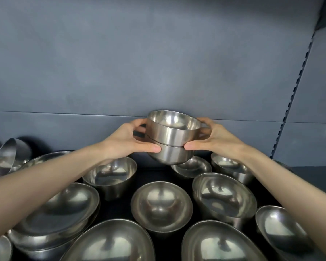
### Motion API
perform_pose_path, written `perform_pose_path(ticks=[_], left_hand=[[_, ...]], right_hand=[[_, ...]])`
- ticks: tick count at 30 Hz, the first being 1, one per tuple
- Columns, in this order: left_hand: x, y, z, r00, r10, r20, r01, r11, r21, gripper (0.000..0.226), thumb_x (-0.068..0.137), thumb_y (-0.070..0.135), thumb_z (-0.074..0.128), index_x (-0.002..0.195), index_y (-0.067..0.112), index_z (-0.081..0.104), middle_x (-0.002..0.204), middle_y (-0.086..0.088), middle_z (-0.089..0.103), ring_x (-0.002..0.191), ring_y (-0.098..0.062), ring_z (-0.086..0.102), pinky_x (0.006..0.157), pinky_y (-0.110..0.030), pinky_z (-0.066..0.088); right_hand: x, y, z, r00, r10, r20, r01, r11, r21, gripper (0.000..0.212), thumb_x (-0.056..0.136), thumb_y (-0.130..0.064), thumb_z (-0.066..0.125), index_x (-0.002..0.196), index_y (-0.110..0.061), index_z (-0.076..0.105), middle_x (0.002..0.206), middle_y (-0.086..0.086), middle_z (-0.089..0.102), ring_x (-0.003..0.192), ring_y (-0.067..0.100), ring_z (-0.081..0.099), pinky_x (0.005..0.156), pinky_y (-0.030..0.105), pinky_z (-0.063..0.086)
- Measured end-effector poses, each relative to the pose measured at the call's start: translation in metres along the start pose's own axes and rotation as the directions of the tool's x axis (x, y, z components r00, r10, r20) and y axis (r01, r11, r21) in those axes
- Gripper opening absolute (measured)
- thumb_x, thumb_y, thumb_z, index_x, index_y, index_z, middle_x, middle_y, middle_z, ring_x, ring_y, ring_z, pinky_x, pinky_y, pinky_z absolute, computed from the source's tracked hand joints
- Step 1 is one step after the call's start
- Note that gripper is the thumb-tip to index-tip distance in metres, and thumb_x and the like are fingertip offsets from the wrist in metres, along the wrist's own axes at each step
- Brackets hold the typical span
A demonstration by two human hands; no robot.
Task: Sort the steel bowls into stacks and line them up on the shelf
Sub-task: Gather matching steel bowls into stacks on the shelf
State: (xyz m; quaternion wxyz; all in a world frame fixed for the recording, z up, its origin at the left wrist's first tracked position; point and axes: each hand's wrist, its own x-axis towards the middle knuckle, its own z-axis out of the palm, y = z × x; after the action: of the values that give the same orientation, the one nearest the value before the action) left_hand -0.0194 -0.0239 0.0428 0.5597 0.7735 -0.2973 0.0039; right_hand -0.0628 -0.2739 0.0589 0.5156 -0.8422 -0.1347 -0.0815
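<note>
A stack of two small steel bowls (172,136) is held in the air at the back of the shelf, tilted slightly toward me, close to the grey back panel. My left hand (129,140) grips its left side and my right hand (214,138) grips its right side, thumbs pressed on the lower bowl. Beneath and in front, several loose steel bowls stand on the dark shelf (152,174), among them a tall one (110,176), a round one (161,206) and a deep one (224,196).
Wide shallow bowls are nested at the left (56,213). A tipped bowl (11,153) leans at the far left. Two small bowls (192,166) (231,168) stand just under the held stack. A slotted upright (294,91) runs along the right.
</note>
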Motion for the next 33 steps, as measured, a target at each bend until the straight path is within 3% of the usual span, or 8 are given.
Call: perform_pose_path(ticks=[5,8,12,15,20,25,29,33], left_hand=[[0.008,0.011,0.014,0.999,0.035,0.022,-0.035,0.999,-0.009,0.08,0.05,0.029,0.084,0.124,0.03,0.053,0.113,-0.003,0.064,0.09,-0.014,0.071,0.086,-0.021,0.053],[0.016,0.015,0.029,0.999,0.043,0.026,-0.043,0.999,-0.017,0.087,0.049,0.03,0.089,0.128,0.025,0.052,0.114,-0.005,0.064,0.09,-0.015,0.071,0.09,-0.027,0.053],[0.031,0.016,0.056,0.998,0.032,0.054,-0.03,0.998,-0.051,0.087,0.053,0.028,0.088,0.132,0.02,0.05,0.114,0.0,0.065,0.088,-0.01,0.071,0.087,-0.026,0.052],[0.044,0.014,0.082,0.996,0.026,0.091,-0.018,0.997,-0.081,0.077,0.061,0.019,0.087,0.128,0.022,0.051,0.116,0.004,0.063,0.087,-0.008,0.071,0.083,-0.022,0.053],[0.067,0.009,0.125,0.994,0.001,0.107,0.011,0.993,-0.117,0.08,0.06,0.017,0.089,0.129,0.019,0.048,0.118,0.003,0.062,0.089,-0.012,0.071,0.091,-0.034,0.053],[0.084,0.001,0.157,0.992,-0.014,0.126,0.03,0.992,-0.12,0.08,0.058,0.016,0.089,0.127,0.017,0.048,0.116,0.003,0.064,0.087,-0.009,0.071,0.087,-0.027,0.053],[0.091,-0.004,0.171,0.989,-0.011,0.151,0.026,0.995,-0.095,0.074,0.058,0.018,0.089,0.122,0.021,0.05,0.109,0.006,0.065,0.083,-0.006,0.07,0.078,-0.019,0.053],[0.094,-0.01,0.177,0.99,-0.024,0.138,0.031,0.998,-0.05,0.074,0.058,0.02,0.089,0.121,0.022,0.052,0.104,0.006,0.064,0.08,-0.006,0.07,0.084,-0.026,0.054]], right_hand=[[-0.018,-0.006,-0.014,0.997,-0.008,-0.073,0.007,1.0,-0.01,0.094,0.042,-0.035,0.085,0.128,-0.025,0.048,0.114,-0.006,0.067,0.093,0.005,0.069,0.077,0.016,0.053],[-0.029,-0.006,-0.029,0.994,0.002,-0.106,-0.002,1.0,-0.004,0.09,0.041,-0.037,0.084,0.124,-0.028,0.049,0.114,-0.007,0.066,0.094,0.006,0.069,0.083,0.023,0.055],[-0.043,0.001,-0.054,0.99,0.026,-0.142,-0.035,0.998,-0.056,0.089,0.045,-0.036,0.084,0.127,-0.024,0.051,0.113,-0.01,0.063,0.091,-0.001,0.068,0.073,0.009,0.051],[-0.053,0.013,-0.074,0.981,0.057,-0.184,-0.075,0.993,-0.094,0.088,0.045,-0.039,0.084,0.126,-0.023,0.054,0.113,-0.007,0.066,0.091,0.005,0.07,0.076,0.015,0.051],[-0.061,0.037,-0.104,0.965,0.112,-0.239,-0.142,0.983,-0.113,0.078,0.045,-0.036,0.085,0.117,-0.027,0.057,0.112,-0.006,0.066,0.091,0.005,0.07,0.088,0.025,0.049],[-0.067,0.059,-0.124,0.955,0.155,-0.253,-0.189,0.975,-0.115,0.087,0.039,-0.038,0.085,0.119,-0.021,0.055,0.114,-0.004,0.065,0.086,0.008,0.072,0.087,0.024,0.047],[-0.069,0.074,-0.134,0.948,0.187,-0.257,-0.224,0.967,-0.12,0.098,0.039,-0.04,0.085,0.128,-0.018,0.051,0.119,-0.004,0.063,0.089,0.006,0.071,0.099,0.032,0.045],[-0.068,0.082,-0.136,0.958,0.179,-0.223,-0.207,0.972,-0.109,0.076,0.043,-0.037,0.085,0.113,-0.028,0.056,0.116,-0.007,0.064,0.085,0.006,0.071,0.085,0.022,0.045]])
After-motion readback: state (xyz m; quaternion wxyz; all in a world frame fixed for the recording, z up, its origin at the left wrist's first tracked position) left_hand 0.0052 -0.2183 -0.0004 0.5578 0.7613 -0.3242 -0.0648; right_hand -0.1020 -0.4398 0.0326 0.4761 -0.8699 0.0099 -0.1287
